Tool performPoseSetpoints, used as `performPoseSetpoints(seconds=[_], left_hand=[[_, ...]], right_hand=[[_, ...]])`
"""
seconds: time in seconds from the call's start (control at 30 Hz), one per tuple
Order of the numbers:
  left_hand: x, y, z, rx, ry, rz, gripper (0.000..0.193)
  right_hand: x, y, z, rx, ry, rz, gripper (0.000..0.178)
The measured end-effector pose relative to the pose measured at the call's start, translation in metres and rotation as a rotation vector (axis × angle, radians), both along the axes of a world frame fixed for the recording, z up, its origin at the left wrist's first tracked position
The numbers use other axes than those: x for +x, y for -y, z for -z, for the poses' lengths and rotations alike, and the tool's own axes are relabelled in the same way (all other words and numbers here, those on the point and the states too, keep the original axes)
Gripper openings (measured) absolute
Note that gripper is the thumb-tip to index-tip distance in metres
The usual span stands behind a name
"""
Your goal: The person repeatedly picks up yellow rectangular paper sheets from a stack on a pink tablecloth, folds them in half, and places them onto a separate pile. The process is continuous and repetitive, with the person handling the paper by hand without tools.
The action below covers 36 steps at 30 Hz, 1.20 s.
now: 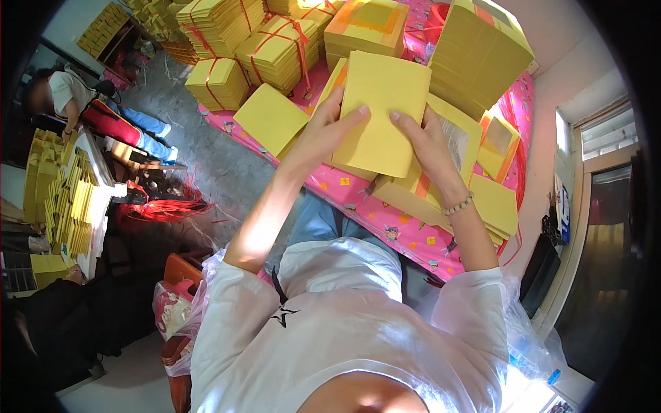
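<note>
Our left hand [329, 129] and right hand [431, 148] grip a yellow stack [384, 113] from both sides, above the pink cloth [413, 237]. It shows no string, nor does the low pile [272, 117] to its left, so both look unfinished; farther back, several bundles [275, 58] already stand bound with red string [301, 54].

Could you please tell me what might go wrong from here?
The yellow bundle is held between the left hand and right hand, with no tie visible around it, so sheets could perhaps slip out if the grip loosens.

The flat yellow stack on the left lies close to the edge of the pink-covered table, beside the left forearm; a careless sweep might knock it off.
</note>
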<state>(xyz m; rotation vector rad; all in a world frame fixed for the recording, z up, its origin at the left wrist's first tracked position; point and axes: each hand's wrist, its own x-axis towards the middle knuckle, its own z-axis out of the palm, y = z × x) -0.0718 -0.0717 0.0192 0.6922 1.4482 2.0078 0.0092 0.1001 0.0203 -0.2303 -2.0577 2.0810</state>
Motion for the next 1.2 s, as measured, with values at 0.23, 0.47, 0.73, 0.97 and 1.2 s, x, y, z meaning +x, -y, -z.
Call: performPoseSetpoints(seconds=[0.23, 0.47, 0.73, 0.97, 1.2], left_hand=[[-0.003, -0.003, -0.008, -0.038, 0.214, -0.029, 0.046], [-0.010, -0.006, 0.000, -0.037, 0.206, 0.022, 0.041], [-0.007, -0.006, -0.003, -0.032, 0.194, 0.011, 0.039], [-0.008, -0.005, -0.007, -0.056, 0.289, 0.052, 0.041], [-0.002, -0.013, -0.011, -0.080, 0.322, -0.001, 0.037]], right_hand=[[-0.001, 0.004, -0.004, -0.236, 0.085, -0.029, 0.046], [0.002, 0.005, -0.008, -0.338, 0.124, -0.037, 0.047], [0.003, 0.004, -0.008, -0.308, 0.126, -0.045, 0.047], [0.001, 0.002, 0.001, -0.067, 0.045, -0.021, 0.045], [0.000, 0.002, -0.001, -0.129, 0.077, -0.027, 0.043]])
